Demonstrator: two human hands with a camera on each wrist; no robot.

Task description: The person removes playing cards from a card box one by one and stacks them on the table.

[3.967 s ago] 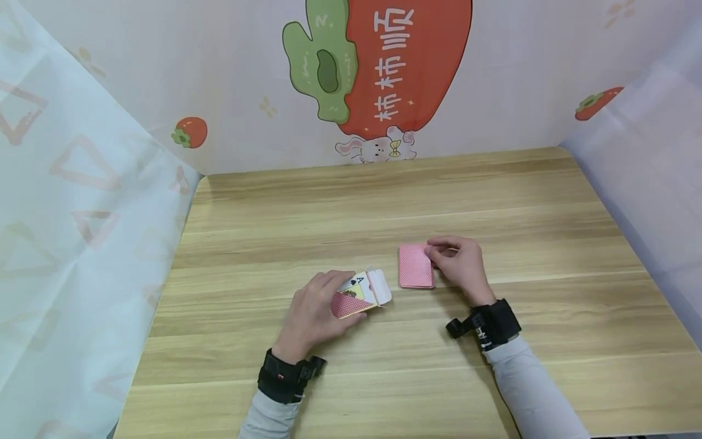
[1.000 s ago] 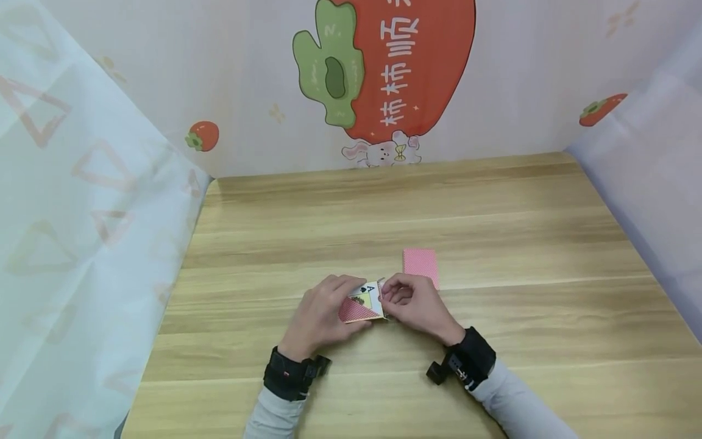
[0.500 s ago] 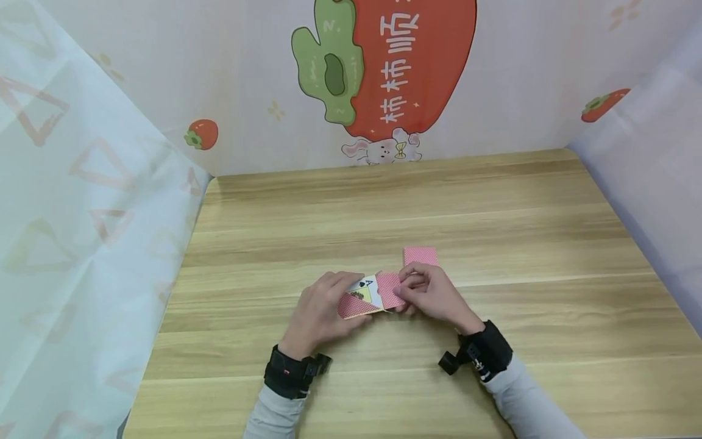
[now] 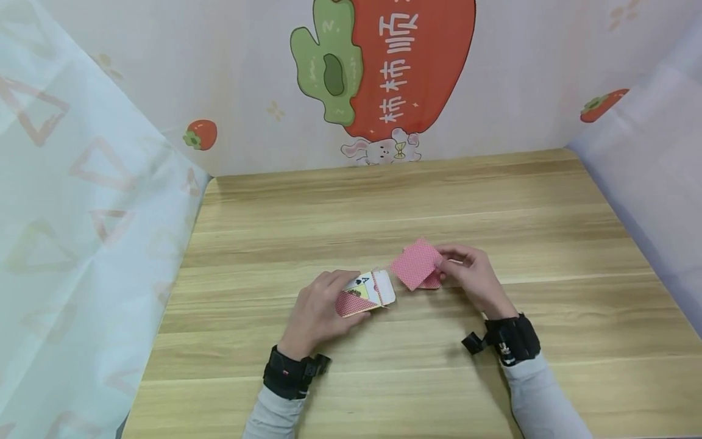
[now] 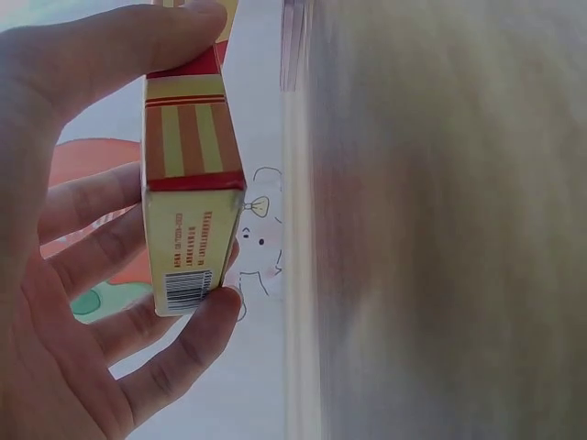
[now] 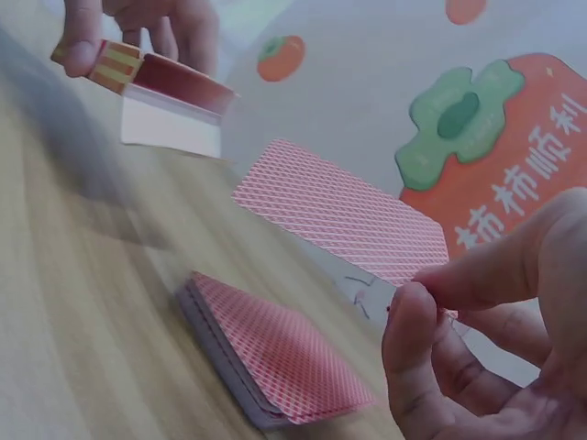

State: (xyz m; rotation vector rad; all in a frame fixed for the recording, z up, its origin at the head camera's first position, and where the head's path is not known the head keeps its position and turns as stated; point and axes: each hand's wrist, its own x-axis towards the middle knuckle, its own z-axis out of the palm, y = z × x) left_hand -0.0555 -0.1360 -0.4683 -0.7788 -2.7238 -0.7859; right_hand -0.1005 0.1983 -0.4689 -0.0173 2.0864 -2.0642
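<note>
The left grip point(image 4: 315, 311) and the right grip point(image 4: 474, 277), both bare hands on my remote feed, were each grasping something: the left curled round its load, the right pinching with thumb and forefinger. Beneath them I had the broad wooden surface point(image 4: 274, 225). The card box point(image 4: 356, 302) was in the left grip, its unfolded mouth facing right, towards the other grip. To the right of that mouth the card stack point(image 6: 284, 357) lay on the surface, red pattern up, with the right grip nearer to it. Last came what looked like a single card point(image 6: 339, 211), held near one end in the right grip, its long axis running out leftwards from the pinch. It hung over the stack, apart from it and turned askew, and I judged that any move from there hinged on that twist, which was the right grip's to correct.
</note>
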